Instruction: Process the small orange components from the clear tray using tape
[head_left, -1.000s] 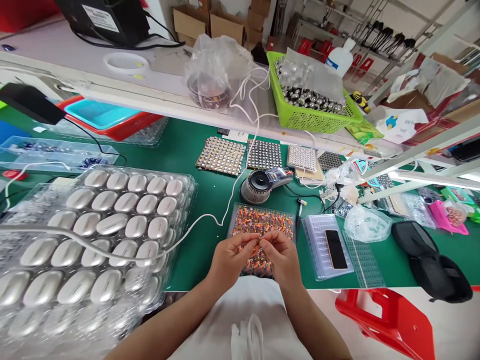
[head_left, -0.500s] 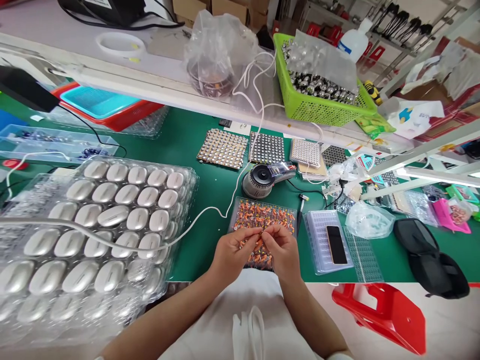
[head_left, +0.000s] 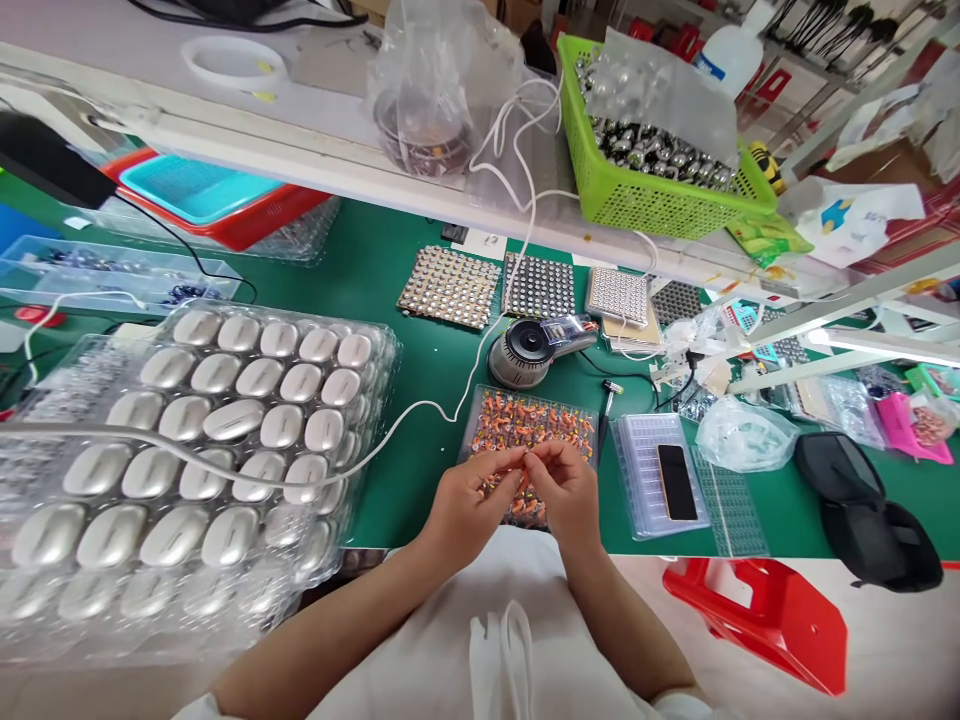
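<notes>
My left hand (head_left: 471,502) and my right hand (head_left: 565,492) meet fingertip to fingertip over the near part of a clear tray (head_left: 534,415) full of small orange parts. Both hands are closed in a pinch. A small orange bit shows between them, too small to make out, and the fingers hide most of it. Just beyond the tray stands a round grey and black device (head_left: 520,352) with a clear-topped arm pointing right. A small hammer-like tool (head_left: 610,392) lies at the tray's right side.
Stacked trays of silvery oval cases (head_left: 176,478) fill the left. A white cable (head_left: 420,406) crosses the green table. Right are a phone (head_left: 677,482) on plastic trays, a clear bag (head_left: 746,434) and a black case (head_left: 874,510). A green basket (head_left: 660,205) sits on the shelf above.
The camera view has shifted slightly, so the table's objects appear a little higher and some further right. My hands stay pinched together over the tray.
</notes>
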